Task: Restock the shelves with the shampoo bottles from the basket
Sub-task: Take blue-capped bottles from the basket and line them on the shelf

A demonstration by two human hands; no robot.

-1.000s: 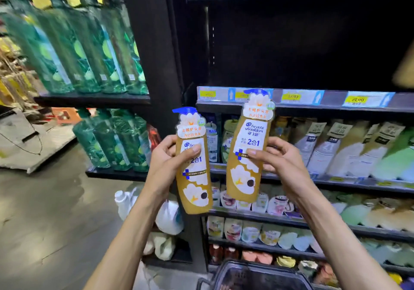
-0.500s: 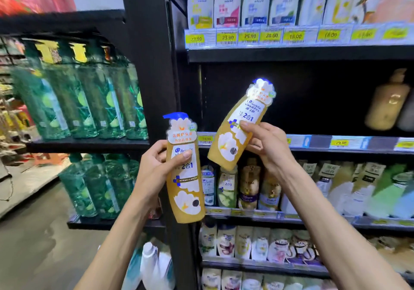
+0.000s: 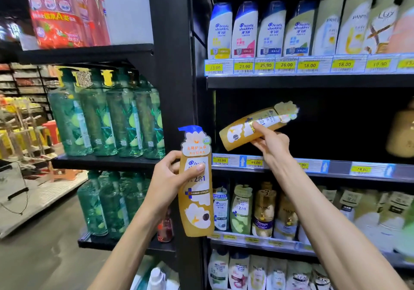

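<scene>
Two amber pump shampoo bottles with white flower labels are in my hands. My left hand [image 3: 167, 179] grips one bottle [image 3: 196, 200] upright in front of the black shelf post. My right hand [image 3: 272, 143] grips the second bottle [image 3: 248, 128], tilted almost flat with its pump end pointing right, inside the dark, mostly bare middle shelf bay [image 3: 336, 128]. That shelf's front edge [image 3: 336, 168] carries yellow price tags just below my right wrist. The basket is out of view.
The black upright post [image 3: 174, 88] divides the shelving. Green pump bottles [image 3: 107, 119] fill the left shelves. White shampoo bottles [image 3: 257, 30] line the shelf above the bay, more bottles [image 3: 264, 211] the one below. A tan bottle [image 3: 401, 133] stands at the bay's far right.
My view has risen up the shelving. My right hand has carried its bottle up and right into the dark shelf bay, tipping it towards horizontal. My left hand's bottle stays upright.
</scene>
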